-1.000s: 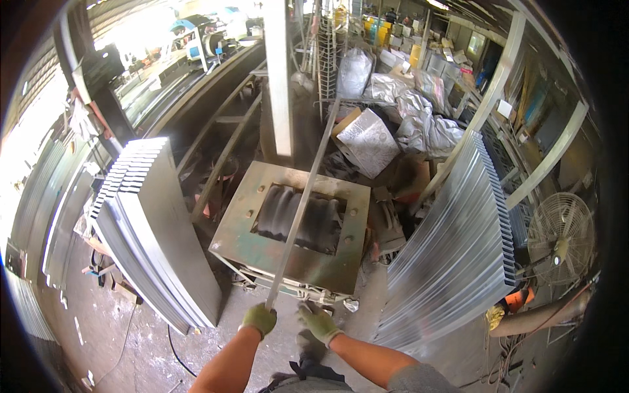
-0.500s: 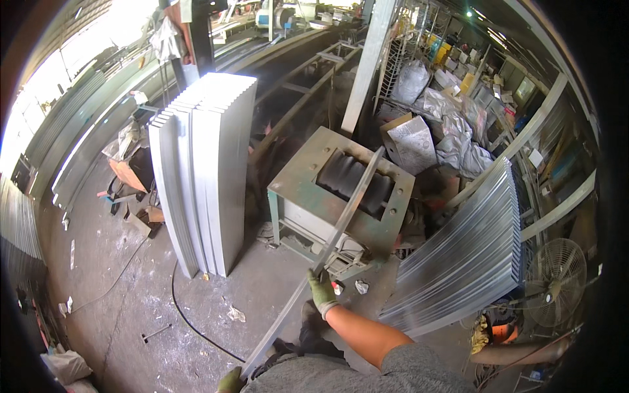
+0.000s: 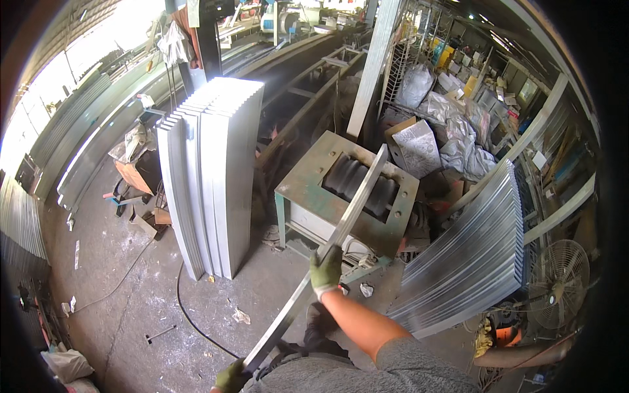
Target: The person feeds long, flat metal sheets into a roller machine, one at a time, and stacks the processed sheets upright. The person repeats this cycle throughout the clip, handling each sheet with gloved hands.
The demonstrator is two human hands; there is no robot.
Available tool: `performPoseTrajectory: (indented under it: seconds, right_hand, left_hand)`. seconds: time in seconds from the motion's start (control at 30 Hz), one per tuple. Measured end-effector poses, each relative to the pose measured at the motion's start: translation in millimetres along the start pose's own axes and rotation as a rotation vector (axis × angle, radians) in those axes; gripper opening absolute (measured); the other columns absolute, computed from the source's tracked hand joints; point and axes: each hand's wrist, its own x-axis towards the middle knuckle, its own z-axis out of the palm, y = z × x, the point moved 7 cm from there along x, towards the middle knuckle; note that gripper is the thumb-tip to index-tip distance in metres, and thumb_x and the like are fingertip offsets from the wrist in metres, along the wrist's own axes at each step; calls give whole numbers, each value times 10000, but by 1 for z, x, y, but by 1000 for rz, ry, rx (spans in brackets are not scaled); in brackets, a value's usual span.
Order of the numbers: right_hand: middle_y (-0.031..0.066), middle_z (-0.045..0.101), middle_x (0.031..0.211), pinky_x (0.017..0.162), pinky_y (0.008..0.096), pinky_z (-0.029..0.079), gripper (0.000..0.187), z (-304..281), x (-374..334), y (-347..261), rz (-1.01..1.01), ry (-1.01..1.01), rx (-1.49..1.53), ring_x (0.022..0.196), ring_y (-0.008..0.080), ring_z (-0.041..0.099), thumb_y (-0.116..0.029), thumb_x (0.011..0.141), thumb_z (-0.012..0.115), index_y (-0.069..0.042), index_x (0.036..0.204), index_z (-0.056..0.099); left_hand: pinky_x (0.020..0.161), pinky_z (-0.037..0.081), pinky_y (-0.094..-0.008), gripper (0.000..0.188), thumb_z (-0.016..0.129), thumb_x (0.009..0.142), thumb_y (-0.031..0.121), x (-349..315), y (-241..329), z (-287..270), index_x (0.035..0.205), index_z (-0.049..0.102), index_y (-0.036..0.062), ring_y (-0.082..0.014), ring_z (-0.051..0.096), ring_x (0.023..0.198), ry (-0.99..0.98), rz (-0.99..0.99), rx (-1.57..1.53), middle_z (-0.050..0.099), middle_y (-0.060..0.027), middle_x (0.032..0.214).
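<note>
A long silver metal profile (image 3: pixel 295 301) slants from my waist up and away to the right. Its far end lies above a green-grey machine (image 3: pixel 308 177) that has dark ribbed rollers (image 3: pixel 364 187) in its top opening; whether it touches there I cannot tell. My right hand (image 3: pixel 326 270), in a green glove, is wrapped round the middle of the profile. At the lower edge my left hand (image 3: pixel 230 378), also gloved in green, grips the near end, partly cut off by the frame.
A tall upright stack of shiny metal profiles (image 3: pixel 216 177) stands left of the machine. More profiles (image 3: pixel 468 252) lean at the right, near a floor fan (image 3: pixel 557 288). A black hose (image 3: pixel 187 311) and a small metal bar (image 3: pixel 161 335) lie on the floor. Silver sacks (image 3: pixel 452 124) are piled behind.
The profile has turned slightly, showing a broader face. My right hand has moved a little up and now covers more of it. The view has shifted slightly.
</note>
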Motion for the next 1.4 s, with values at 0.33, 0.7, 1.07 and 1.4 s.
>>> performPoseTrajectory:
  seconds: [0.33,0.7,1.07,1.4]
  right_hand:
    - [205,622,1517,1236,548,426,453,25,216,40,-195,100,-373,1446,422,552,-268,1023,611,-32,1408,636]
    - [168,693,1401,1186,514,485,359,28,310,78,-271,86,-326,1367,402,613,-177,964,633,-58,1295,704]
    - [186,475,1683,1334,537,288,549,30,221,56,-202,-155,-371,1616,406,358,-229,1007,571,-9,1510,566]
    - [204,442,1695,1335,550,266,575,30,93,13,-230,-145,-411,1615,428,342,-243,992,575,21,1503,553]
  left_hand:
    - [900,595,-422,644,816,930,512,183,156,19,1238,763,-51,-300,769,1021,-399,-143,-235,803,-211,1073]
    - [919,574,-533,767,602,999,779,240,264,24,1136,790,48,-494,738,1097,-96,-212,64,787,-284,1079]
    - [878,579,-527,712,636,1004,746,183,177,36,1105,785,57,-467,759,1025,-92,-254,9,791,-257,1030]
    - [789,567,-529,681,637,1013,721,113,61,38,1025,785,57,-452,754,891,-33,-200,-3,774,-237,913]
